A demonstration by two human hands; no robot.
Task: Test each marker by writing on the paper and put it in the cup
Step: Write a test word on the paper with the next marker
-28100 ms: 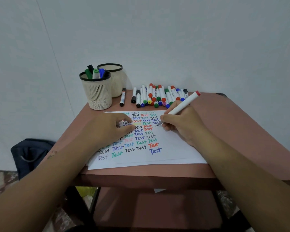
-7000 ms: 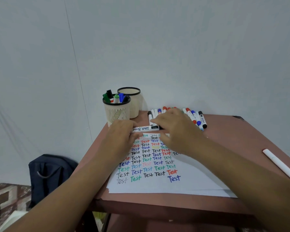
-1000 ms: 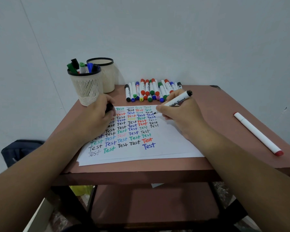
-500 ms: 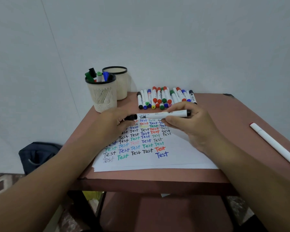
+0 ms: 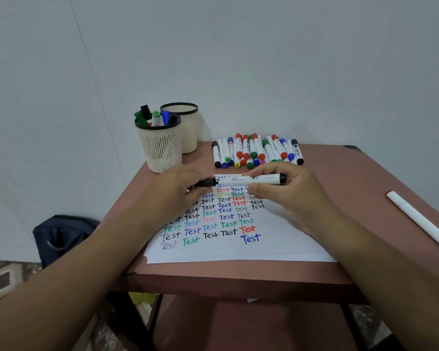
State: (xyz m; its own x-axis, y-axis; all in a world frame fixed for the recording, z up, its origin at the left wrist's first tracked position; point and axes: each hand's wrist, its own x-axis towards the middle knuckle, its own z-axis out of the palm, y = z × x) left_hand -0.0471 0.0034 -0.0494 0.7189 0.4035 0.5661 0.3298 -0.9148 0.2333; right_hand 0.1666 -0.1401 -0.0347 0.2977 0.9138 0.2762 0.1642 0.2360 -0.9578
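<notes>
Both hands hold a black marker (image 5: 249, 180) level above the paper's (image 5: 276, 239) far edge: left hand (image 5: 180, 190) grips the cap, right hand (image 5: 287, 196) the barrel, prob. recapping before the cup (image 5: 160, 145), table's far-left corner.

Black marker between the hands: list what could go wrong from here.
1. The left hand is pressing the cap onto the black marker held by the right hand; a half-seated cap may let it dry out.
2. The front cup is already crowded, so dropping it in may tip the cup or jam.
3. The white marker lies near the table's right edge and the right forearm could knock it off.
</notes>
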